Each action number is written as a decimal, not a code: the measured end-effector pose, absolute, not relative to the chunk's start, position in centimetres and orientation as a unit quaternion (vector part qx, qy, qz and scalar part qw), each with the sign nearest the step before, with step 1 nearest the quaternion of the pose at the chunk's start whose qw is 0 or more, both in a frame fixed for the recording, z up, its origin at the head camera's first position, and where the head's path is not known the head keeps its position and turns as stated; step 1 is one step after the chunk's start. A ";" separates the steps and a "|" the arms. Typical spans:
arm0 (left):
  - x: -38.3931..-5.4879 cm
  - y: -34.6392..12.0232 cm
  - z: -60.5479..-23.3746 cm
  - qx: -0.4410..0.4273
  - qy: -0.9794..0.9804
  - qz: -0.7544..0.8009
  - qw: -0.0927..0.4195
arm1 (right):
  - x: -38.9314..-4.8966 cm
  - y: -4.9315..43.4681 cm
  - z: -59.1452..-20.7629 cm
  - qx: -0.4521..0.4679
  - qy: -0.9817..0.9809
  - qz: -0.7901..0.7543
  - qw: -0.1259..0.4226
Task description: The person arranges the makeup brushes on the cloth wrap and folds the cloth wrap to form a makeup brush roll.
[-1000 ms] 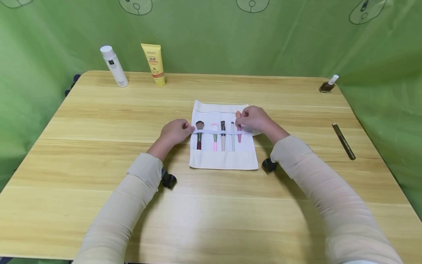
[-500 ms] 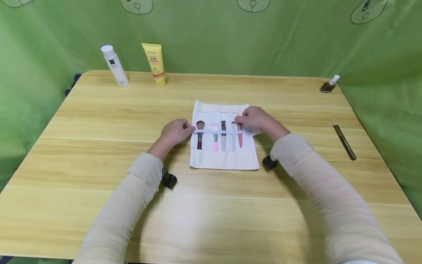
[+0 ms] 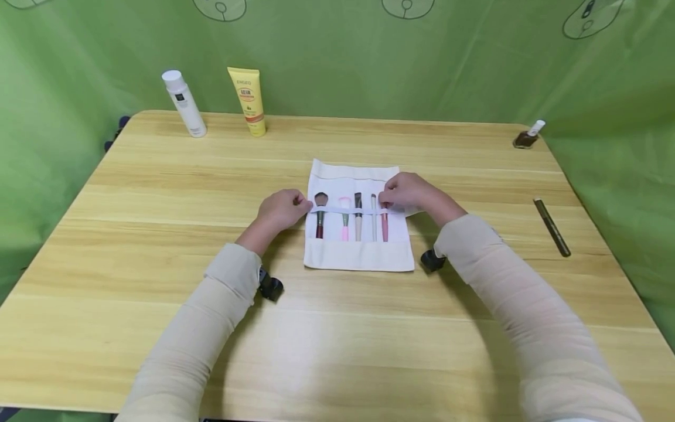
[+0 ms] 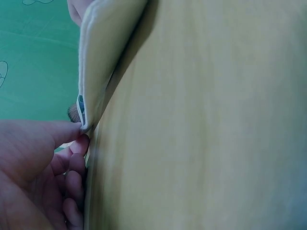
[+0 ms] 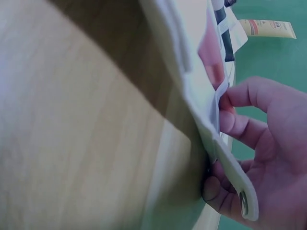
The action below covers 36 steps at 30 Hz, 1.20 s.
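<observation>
A white cloth brush roll (image 3: pixel 358 257) lies unrolled mid-table, holding several makeup brushes under a thin elastic band. My left hand (image 3: pixel 282 210) pinches the roll's left edge between thumb and index finger, as the left wrist view confirms on the cloth edge (image 4: pixel 85 125). At the right end of the row, my right hand (image 3: pixel 410 191) pinches the upper part of a pink makeup brush (image 3: pixel 385 228), whose head the fingers cover. Its handle runs under the band down to the lower pocket. In the right wrist view, a strap with a metal snap (image 5: pixel 244 203) crosses that hand's lower fingers.
A white bottle (image 3: pixel 184 105) and a yellow tube (image 3: pixel 248 102) stand at the back left of the wooden table (image 3: pixel 337 351). Toward the right are a nail polish bottle (image 3: pixel 526 138) and a dark pen-like stick (image 3: pixel 552 227). A green curtain (image 3: pixel 337 64) hangs behind.
My right hand has slid the pink brush down under the band toward me, so its handle end now reaches the lower pocket. The left hand has stayed at the roll's edge.
</observation>
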State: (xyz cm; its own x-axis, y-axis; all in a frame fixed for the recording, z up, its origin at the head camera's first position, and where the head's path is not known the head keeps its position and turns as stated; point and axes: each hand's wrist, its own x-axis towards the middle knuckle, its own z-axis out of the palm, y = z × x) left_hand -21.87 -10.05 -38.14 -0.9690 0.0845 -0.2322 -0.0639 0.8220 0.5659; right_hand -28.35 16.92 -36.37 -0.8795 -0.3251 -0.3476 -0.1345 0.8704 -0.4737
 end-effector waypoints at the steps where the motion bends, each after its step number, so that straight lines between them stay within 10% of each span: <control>1: -21.9 -10.0 -38.2 0.005 0.946 0.299 0.124 | -28.3 16.9 -36.3 -0.126 0.942 -0.222 0.217; 28: -21.8 -9.7 -38.0 0.007 0.943 0.307 0.127 | -28.0 17.6 -35.6 -0.177 0.930 -0.218 0.239; 36: -21.7 -10.0 -38.1 0.000 0.942 0.307 0.134 | -27.2 21.0 -33.4 -0.169 0.936 -0.274 0.142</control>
